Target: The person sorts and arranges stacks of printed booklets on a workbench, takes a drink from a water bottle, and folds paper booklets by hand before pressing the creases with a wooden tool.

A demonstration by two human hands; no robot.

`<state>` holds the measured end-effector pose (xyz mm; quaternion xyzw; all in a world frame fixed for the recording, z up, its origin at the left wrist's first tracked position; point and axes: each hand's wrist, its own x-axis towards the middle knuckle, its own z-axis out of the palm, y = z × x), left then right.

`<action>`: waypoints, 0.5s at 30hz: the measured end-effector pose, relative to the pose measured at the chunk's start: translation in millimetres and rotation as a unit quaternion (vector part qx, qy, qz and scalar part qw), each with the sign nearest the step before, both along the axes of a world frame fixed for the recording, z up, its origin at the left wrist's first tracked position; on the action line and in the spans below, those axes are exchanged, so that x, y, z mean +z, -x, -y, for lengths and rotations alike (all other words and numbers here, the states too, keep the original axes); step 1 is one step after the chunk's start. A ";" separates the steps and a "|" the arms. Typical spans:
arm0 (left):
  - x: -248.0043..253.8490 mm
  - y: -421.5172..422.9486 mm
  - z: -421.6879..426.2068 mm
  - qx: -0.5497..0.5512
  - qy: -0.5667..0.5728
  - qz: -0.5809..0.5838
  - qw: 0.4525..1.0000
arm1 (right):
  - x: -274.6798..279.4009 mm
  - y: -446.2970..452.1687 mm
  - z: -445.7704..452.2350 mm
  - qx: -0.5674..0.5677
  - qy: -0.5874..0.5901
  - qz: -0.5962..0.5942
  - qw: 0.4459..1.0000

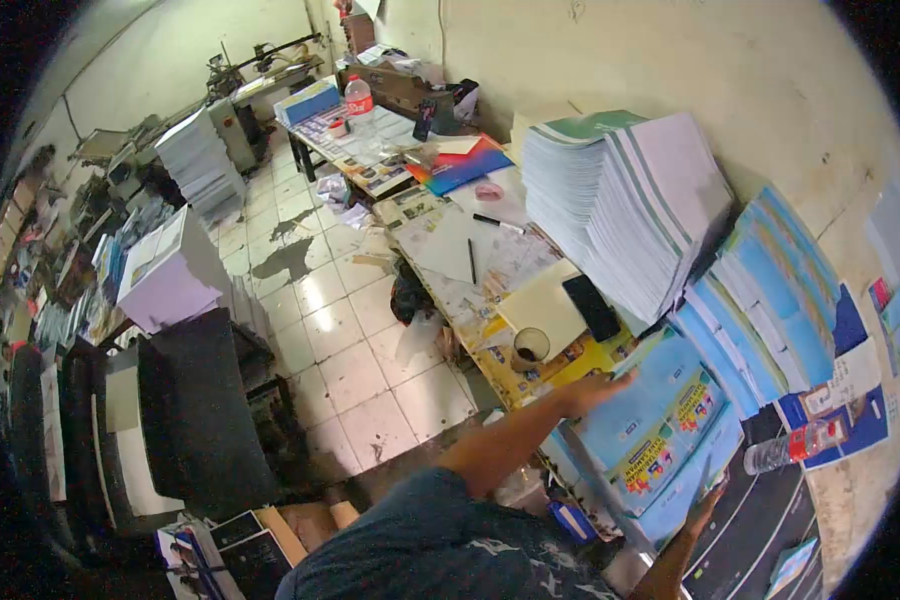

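Large blue printed sheets (pixel 660 365) with yellow title panels lie in front of me at the lower right. My left hand (pixel 595 392) rests at their left side, fingers stretched out and holding nothing. At the lower right edge, my right hand (pixel 705 508) has its fingers closed around the sheet's border; part of the grip is hidden. A long metal edge (pixel 602 490) runs along the near side of the sheets, close to my body.
A glass cup (pixel 530 346) and a black phone (pixel 592 308) are beyond my left hand. Tall paper stacks (pixel 620 190) and blue printed stacks (pixel 760 300) stand against the wall. A plastic bottle (pixel 795 446) lies at right. Behind, a tiled floor (pixel 355 350) separates the tables from more paper piles.
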<state>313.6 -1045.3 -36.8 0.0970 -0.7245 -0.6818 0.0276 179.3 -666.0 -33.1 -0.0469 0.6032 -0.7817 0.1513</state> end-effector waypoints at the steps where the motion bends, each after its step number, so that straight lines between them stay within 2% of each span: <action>1: -6.6 0.6 -2.9 0.003 -0.003 0.000 1.000 | 2.6 -1.3 1.0 -0.002 -0.004 0.004 1.000; 4: -4.8 3.6 -2.3 0.003 0.011 0.087 0.996 | 6.7 -4.1 7.7 -0.017 -0.013 0.008 1.000; 6: 59.7 -27.7 -0.8 -0.046 -0.003 0.066 0.997 | 8.7 -4.6 11.2 -0.018 -0.018 0.009 1.000; 10: 53.4 -17.2 2.7 -0.051 0.010 0.134 0.990 | 9.6 -9.2 6.2 -0.029 -0.018 0.018 0.999; 11: 52.4 -18.6 8.6 -0.071 0.103 0.083 0.989 | 9.4 -10.8 3.0 -0.031 -0.019 0.022 0.999; 12: 47.4 -15.2 13.2 -0.074 0.144 0.057 0.985 | 8.4 -12.5 0.9 -0.026 -0.019 0.024 0.999; 15: 27.7 -13.8 26.1 -0.023 0.165 0.033 0.986 | 6.1 -20.9 -10.5 -0.025 -0.028 0.040 0.998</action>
